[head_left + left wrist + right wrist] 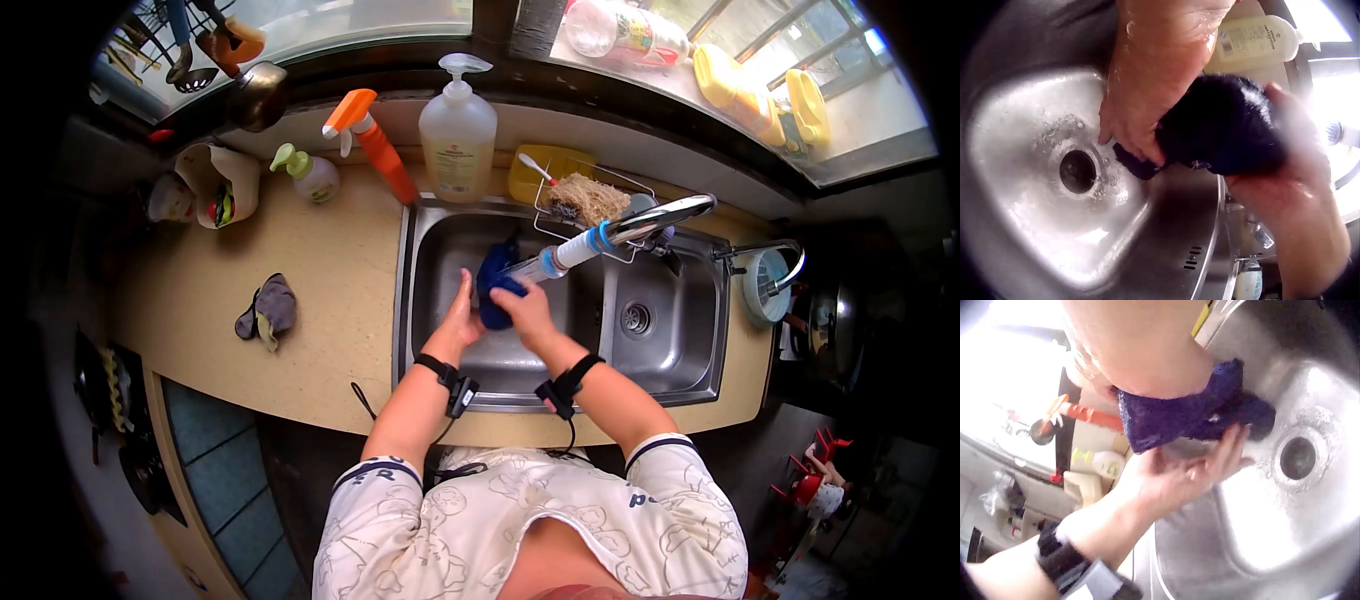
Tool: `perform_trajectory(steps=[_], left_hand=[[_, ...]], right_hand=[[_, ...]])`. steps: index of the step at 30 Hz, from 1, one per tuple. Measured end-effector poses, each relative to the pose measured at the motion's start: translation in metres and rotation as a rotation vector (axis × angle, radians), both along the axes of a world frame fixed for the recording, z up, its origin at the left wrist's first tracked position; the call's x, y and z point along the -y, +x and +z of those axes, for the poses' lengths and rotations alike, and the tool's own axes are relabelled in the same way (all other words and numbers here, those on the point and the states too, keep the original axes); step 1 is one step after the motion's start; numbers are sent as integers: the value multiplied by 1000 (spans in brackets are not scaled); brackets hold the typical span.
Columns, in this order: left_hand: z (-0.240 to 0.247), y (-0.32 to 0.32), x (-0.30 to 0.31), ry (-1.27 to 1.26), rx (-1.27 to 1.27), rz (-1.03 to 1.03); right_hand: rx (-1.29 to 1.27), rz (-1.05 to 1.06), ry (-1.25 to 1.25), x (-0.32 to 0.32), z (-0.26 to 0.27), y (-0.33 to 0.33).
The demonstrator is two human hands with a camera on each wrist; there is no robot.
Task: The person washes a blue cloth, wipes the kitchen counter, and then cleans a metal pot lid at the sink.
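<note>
A dark blue wet cloth (495,285) is bunched between the two hands over the left basin of the steel sink (425,250). My right hand (528,312) grips it from the right, close under the clear end of the tap's filter nozzle (545,265). On the other side, my left hand (460,322) touches the cloth with its fingers fairly straight. The right wrist view shows the left hand (1188,478) below the cloth (1166,419), fingers extended along it. In the left wrist view, one end of the cloth (1138,164) hangs near the drain (1077,172), where bubbles lie.
Behind the sink stand a large pump bottle (458,140), an orange spray bottle (375,150) and a wire rack (600,215) with a scrubber. A grey cloth (270,308) lies on the left counter. The right basin (665,355) has its own drain; a second tap (785,265) stands beyond.
</note>
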State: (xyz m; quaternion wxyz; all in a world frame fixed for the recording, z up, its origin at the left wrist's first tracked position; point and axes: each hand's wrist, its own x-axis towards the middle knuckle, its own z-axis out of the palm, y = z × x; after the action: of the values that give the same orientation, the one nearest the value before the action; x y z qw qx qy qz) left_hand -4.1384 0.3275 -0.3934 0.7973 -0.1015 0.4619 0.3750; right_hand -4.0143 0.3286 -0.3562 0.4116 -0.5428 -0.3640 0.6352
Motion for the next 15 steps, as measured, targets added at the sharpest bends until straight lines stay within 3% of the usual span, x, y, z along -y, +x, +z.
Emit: perform_trajectory(steps=[1,3,5,7,8,9,11,12,15], left_hand=[[-1,3,-3,125,146,-9],[11,9,-3,245,36,-61],[-15,15,3,312,-33,7],[-49,31,-1,180,-25,216],[-34,37,-5,48,-139,143],[-8,42,-7,30,-218,112],[-2,47,-7,70,-307,45],[-2,46,-9,83,-328,24],[-50,26,-19,197,-192,127]], right_hand=[[150,2,85,10,2,-8],[299,67,246,28,10,-18],[573,32,226,29,18,-27],[883,-28,163,0,-13,-17],[898,-10,-26,-18,-30,-6],[896,-12,-25,-28,-34,9],[555,-178,-110,-40,-40,25],[547,-180,-112,-34,-45,19],[533,-190,292,6,-40,-4]])
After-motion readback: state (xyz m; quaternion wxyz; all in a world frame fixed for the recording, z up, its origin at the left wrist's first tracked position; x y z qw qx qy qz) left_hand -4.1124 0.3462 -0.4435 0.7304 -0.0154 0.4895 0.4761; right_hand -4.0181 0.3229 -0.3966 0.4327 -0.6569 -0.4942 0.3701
